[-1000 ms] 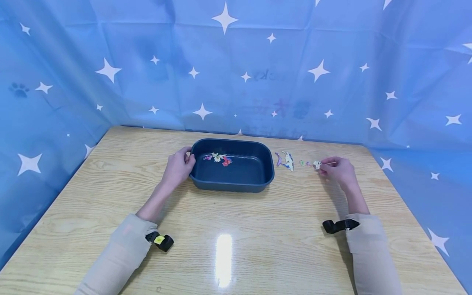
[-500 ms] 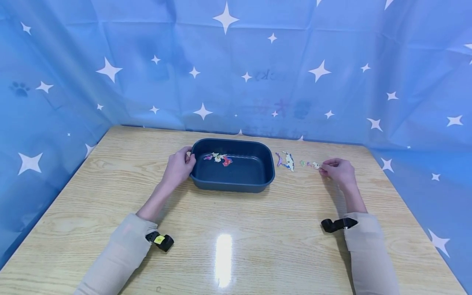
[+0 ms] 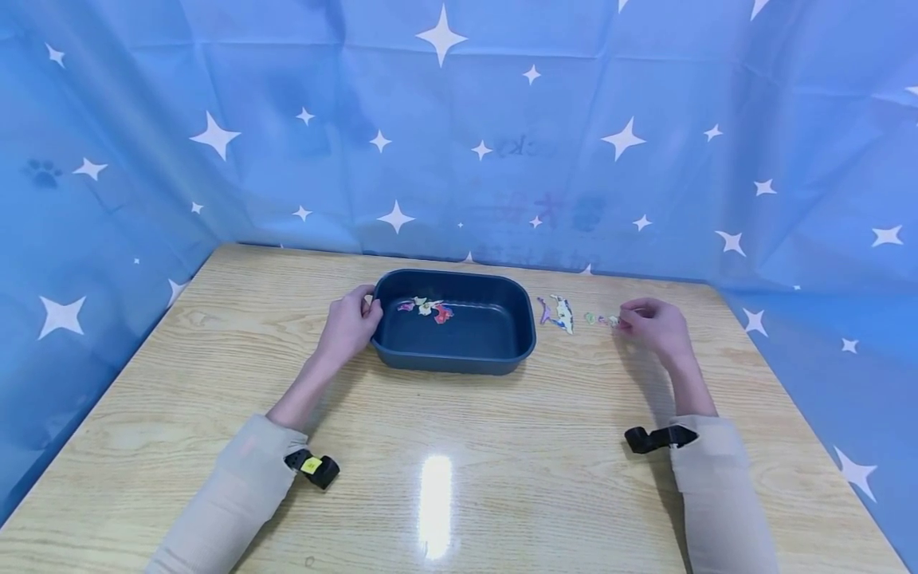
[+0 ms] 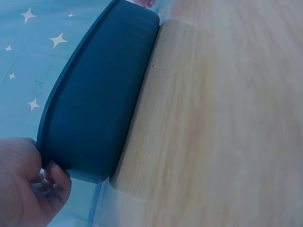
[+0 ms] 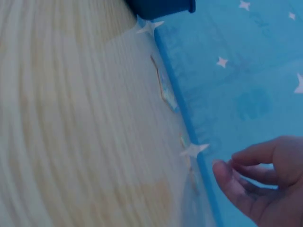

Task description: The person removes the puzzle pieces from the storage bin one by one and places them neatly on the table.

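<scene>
In the head view my left hand (image 3: 349, 325) grips the left end of a dark blue rectangular tub (image 3: 452, 364), thumb and fingers around its rim. Small flat coloured cut-outs (image 3: 425, 307) lie inside the tub on its left side. My right hand (image 3: 658, 327) hovers over the table to the right of the tub, fingers loosely bent, beside a small pale cut-out (image 3: 613, 320). The right wrist view shows thumb and forefinger close together with nothing visible between them. A pale and blue cut-out (image 3: 563, 315) and a purple cut-out (image 3: 543, 310) lie near the tub's right end.
A small green cut-out (image 3: 590, 317) lies left of the pale one. The wooden table (image 3: 531, 462) backs onto a blue curtain (image 3: 459, 159) with white stars. Each wrist wears a black camera mount, as on the left wrist (image 3: 311, 466).
My right hand has let go of the small pale cut-out, which now lies flat on the table, and has lifted slightly. The left hand and the tub stay in place.
</scene>
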`<state>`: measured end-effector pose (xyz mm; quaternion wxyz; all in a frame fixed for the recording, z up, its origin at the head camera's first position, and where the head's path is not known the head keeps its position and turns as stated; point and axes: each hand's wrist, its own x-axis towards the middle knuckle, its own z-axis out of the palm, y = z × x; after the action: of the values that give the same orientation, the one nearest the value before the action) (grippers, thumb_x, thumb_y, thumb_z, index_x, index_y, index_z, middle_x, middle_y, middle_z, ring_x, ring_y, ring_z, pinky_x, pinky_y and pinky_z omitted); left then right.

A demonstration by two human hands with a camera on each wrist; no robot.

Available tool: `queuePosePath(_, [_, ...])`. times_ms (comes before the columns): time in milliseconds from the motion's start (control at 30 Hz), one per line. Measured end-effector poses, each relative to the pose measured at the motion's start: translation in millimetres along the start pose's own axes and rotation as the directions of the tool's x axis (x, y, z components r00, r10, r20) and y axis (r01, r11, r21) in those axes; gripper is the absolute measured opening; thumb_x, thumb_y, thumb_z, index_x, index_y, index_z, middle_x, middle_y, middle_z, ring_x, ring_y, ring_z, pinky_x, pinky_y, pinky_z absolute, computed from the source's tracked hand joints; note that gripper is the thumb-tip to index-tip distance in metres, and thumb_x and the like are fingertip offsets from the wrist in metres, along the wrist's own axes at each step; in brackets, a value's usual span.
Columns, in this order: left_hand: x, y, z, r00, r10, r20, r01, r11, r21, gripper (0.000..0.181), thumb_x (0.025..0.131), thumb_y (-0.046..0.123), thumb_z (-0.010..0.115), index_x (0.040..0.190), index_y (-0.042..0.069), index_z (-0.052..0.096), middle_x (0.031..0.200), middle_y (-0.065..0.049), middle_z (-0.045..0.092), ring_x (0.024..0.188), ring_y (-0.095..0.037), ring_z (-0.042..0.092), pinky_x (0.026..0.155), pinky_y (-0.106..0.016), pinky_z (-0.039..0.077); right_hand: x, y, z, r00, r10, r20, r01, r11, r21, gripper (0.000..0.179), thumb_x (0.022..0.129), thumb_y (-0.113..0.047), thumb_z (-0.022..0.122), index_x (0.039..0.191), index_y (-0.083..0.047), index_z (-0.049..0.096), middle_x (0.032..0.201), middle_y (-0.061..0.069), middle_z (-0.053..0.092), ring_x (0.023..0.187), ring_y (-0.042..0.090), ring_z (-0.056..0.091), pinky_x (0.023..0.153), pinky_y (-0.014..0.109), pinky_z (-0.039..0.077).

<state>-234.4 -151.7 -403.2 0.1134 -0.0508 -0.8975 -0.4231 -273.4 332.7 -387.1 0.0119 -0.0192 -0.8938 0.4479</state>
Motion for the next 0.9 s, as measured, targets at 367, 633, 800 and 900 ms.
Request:
queuePosePath(367, [0.8, 1.8, 1.5, 1.0, 0.0, -0.005, 0.0, 1.0, -0.026, 0.037, 0.101, 0.011, 0.05, 0.131, -0.007, 0.06, 0.064, -0.001, 0.044, 0.053, -0.018, 0.043, 0.057, -0.033, 0.039, -5.8, -35.0, 13.9, 0.99, -0.133, 0.035, 0.131, 0.989, 0.067, 0.038, 0.103, -0.015, 0.058, 0.126, 0.015, 0.056, 0.113, 0.033, 0.062, 0.079, 0.007, 0.07, 0.08, 0.031, 0.058])
queuePosePath(633, [2.6, 1.3, 2.6, 1.0, -0.002, -0.003, 0.002, 1.0, -0.019, 0.036, 0.101, 0.011, 0.05, 0.13, -0.007, 0.06, 0.064, -0.001, 0.043, 0.054, -0.018, 0.043, 0.057, -0.034, 0.038, -8.4, -59.3, 34.5, 0.975, -0.211, 0.07, 0.202, 0.973, 0.116, 0.033, 0.103, -0.014, 0.057, 0.123, 0.012, 0.06, 0.111, 0.033, 0.063, 0.082, 0.013, 0.071, 0.08, 0.032, 0.058])
queuePosePath(800, [1.2, 1.0, 1.5, 1.0, -0.008, 0.002, 0.008, 1.0, -0.023, 0.037, 0.101, 0.011, 0.05, 0.131, -0.007, 0.059, 0.064, -0.001, 0.044, 0.054, -0.018, 0.043, 0.057, -0.034, 0.038, -10.9, -76.4, 51.0, 0.966, -0.233, 0.116, 0.219, 0.968, 0.12, 0.033, 0.103, -0.014, 0.057, 0.123, 0.012, 0.06, 0.11, 0.031, 0.064, 0.083, 0.015, 0.071, 0.081, 0.035, 0.058])
queuePosePath(900, [0.1, 1.0, 1.0, 1.0, -0.018, 0.008, 0.018, 1.0, -0.017, 0.037, 0.101, 0.012, 0.049, 0.133, -0.007, 0.059, 0.064, -0.002, 0.044, 0.054, -0.018, 0.044, 0.056, -0.034, 0.038, -12.1, -86.0, 60.7, 0.958, -0.249, 0.142, 0.232, 0.965, 0.125, 0.034, 0.103, -0.015, 0.058, 0.124, 0.012, 0.06, 0.109, 0.03, 0.065, 0.083, 0.018, 0.072, 0.079, 0.032, 0.058])
